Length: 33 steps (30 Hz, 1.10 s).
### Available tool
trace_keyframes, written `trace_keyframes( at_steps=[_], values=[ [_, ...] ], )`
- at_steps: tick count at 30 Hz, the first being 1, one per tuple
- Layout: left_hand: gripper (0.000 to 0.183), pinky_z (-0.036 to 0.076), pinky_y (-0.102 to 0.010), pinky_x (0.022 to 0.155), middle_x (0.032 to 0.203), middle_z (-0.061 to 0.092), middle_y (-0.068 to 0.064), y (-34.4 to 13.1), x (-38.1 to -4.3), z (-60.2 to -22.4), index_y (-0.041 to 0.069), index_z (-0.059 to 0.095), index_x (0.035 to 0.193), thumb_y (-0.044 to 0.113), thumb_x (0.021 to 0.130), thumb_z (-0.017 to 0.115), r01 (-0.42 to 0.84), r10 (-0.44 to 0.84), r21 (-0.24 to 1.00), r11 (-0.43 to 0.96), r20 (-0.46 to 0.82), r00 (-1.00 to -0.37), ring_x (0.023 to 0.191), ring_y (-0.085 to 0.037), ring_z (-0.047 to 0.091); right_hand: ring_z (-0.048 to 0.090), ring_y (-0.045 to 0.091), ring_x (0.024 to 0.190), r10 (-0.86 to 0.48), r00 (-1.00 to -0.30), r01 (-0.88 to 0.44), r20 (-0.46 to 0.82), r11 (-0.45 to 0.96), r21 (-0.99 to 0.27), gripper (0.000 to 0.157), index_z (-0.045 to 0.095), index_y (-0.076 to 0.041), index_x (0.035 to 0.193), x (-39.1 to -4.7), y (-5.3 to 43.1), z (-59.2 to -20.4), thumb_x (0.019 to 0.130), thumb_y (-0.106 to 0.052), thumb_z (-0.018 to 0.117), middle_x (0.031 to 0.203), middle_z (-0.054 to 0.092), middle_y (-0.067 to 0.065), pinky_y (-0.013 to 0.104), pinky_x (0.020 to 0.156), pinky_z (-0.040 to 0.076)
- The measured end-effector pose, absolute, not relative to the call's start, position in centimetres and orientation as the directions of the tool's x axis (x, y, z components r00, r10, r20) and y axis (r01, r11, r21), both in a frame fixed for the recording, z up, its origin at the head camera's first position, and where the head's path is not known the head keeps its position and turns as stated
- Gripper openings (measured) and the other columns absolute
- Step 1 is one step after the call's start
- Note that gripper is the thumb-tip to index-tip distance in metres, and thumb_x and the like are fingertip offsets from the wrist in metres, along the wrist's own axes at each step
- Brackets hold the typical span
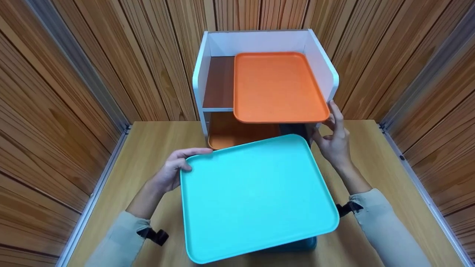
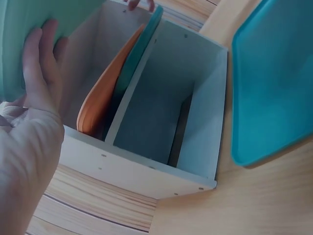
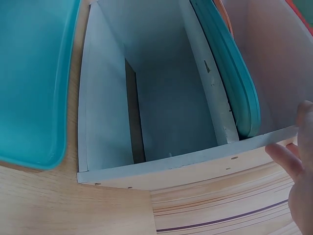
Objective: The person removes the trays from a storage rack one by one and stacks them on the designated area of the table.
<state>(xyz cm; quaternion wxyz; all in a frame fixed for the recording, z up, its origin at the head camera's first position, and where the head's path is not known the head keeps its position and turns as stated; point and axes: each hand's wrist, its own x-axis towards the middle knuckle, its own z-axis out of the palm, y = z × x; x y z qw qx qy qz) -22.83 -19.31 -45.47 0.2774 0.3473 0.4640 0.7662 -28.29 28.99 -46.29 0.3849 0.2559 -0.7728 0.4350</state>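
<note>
Five rectangular trays with raised rims and rounded corners can be counted. One, a bright turquoise plastic tray [image 1: 256,200], is held tilted in front of a white box-like shelf unit [image 1: 322,70]. The left hand [image 1: 170,172] pinches it at one corner, thumb on its upper face and fingers spread underneath.

Of two orange plastic trays, the first orange tray [image 1: 278,87] lies on the unit's brown-surfaced top level, toward the right wall and jutting past the front; the second orange tray [image 1: 237,129] lies one level lower. Two are teal: one teal tray [image 3: 234,83] lies under that second orange one, the other teal tray [image 2: 271,88] on the wooden tabletop [image 1: 159,137].

The right hand [image 1: 337,146] is at the right wall's front edge, beside the first orange tray's corner, fingers bent and thumb apart; whether they grip anything, I cannot tell.
</note>
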Motion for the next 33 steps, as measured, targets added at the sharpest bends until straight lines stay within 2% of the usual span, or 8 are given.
trace_keyframes(
  at_steps=[9, 14, 16, 21, 23, 29, 33],
  values=[
    [0.076, 0.067, -0.034, 0.105, 0.154, 0.071, 0.0, -19.9, -23.1, -46.6, 0.019, 0.073, 0.151, -0.014, 0.097, 0.031, -0.068, 0.746, 0.927, -0.37, 0.253, -0.616, 0.132, -0.017, 0.078, 0.067, -0.006, 0.139, -0.07, -0.567, -0.734, 0.821, 0.494, -0.465, 0.084, 0.03, -0.004, 0.169, -28.3, 28.9, -46.3, 0.098, 0.013, 0.073, 0.158, 0.064, 0.028, 0.007, 0.06, 0.048],
    [0.075, 0.068, -0.034, 0.104, 0.154, 0.071, 0.001, -19.8, -23.4, -47.2, 0.02, 0.073, 0.15, -0.013, 0.098, 0.031, -0.041, 0.746, 0.937, -0.346, 0.248, -0.618, 0.13, -0.016, 0.078, 0.068, -0.004, 0.139, -0.075, -0.556, -0.745, 0.828, 0.486, -0.457, 0.083, 0.03, -0.005, 0.168, -28.4, 28.8, -46.1, 0.099, 0.013, 0.072, 0.158, 0.065, 0.027, 0.008, 0.068, 0.053],
    [0.074, 0.068, -0.033, 0.103, 0.153, 0.072, 0.001, -19.7, -23.6, -47.5, 0.021, 0.074, 0.149, -0.012, 0.099, 0.032, -0.03, 0.748, 0.945, -0.326, 0.238, -0.62, 0.128, -0.016, 0.079, 0.069, -0.003, 0.14, -0.072, -0.554, -0.744, 0.829, 0.491, -0.454, 0.082, 0.03, -0.004, 0.168, -28.4, 28.8, -46.1, 0.099, 0.012, 0.072, 0.158, 0.065, 0.026, 0.007, 0.077, 0.056],
    [0.071, 0.068, -0.031, 0.103, 0.148, 0.074, 0.005, -19.6, -23.7, -48.0, 0.027, 0.077, 0.145, -0.008, 0.099, 0.036, -0.025, 0.731, 0.973, -0.228, 0.154, -0.664, 0.124, -0.014, 0.079, 0.067, -0.008, 0.139, -0.059, -0.569, -0.719, 0.82, 0.521, -0.461, 0.08, 0.031, -0.005, 0.167, -28.2, 28.8, -46.1, 0.1, 0.01, 0.074, 0.158, 0.065, 0.025, 0.007, 0.073, 0.054],
    [0.07, 0.068, -0.031, 0.103, 0.147, 0.074, 0.006, -19.5, -23.7, -48.1, 0.029, 0.078, 0.143, -0.007, 0.099, 0.037, -0.029, 0.722, 0.98, -0.199, 0.126, -0.68, 0.124, -0.015, 0.079, 0.066, -0.009, 0.139, -0.06, -0.575, -0.711, 0.816, 0.529, -0.463, 0.08, 0.031, -0.006, 0.167, -28.2, 28.8, -46.1, 0.101, 0.009, 0.074, 0.158, 0.065, 0.025, 0.008, 0.064, 0.049],
    [0.069, 0.068, -0.033, 0.103, 0.147, 0.074, 0.007, -19.4, -23.6, -48.5, 0.03, 0.079, 0.142, -0.005, 0.1, 0.036, -0.027, 0.716, 0.983, -0.182, 0.114, -0.689, 0.124, -0.016, 0.079, 0.068, -0.005, 0.139, -0.067, -0.569, -0.723, 0.819, 0.517, -0.459, 0.077, 0.031, -0.004, 0.165, -28.3, 28.8, -46.1, 0.102, 0.008, 0.073, 0.16, 0.064, 0.025, 0.009, 0.066, 0.051],
    [0.068, 0.068, -0.033, 0.102, 0.146, 0.074, 0.006, -19.1, -23.6, -48.8, 0.029, 0.079, 0.142, -0.005, 0.099, 0.039, -0.039, 0.718, 0.986, -0.161, 0.09, -0.69, 0.122, -0.016, 0.079, 0.069, -0.003, 0.14, -0.062, -0.563, -0.728, 0.824, 0.508, -0.459, 0.076, 0.032, -0.003, 0.164, -28.3, 28.8, -46.2, 0.101, 0.009, 0.073, 0.159, 0.065, 0.024, 0.009, 0.073, 0.055]
  ],
)
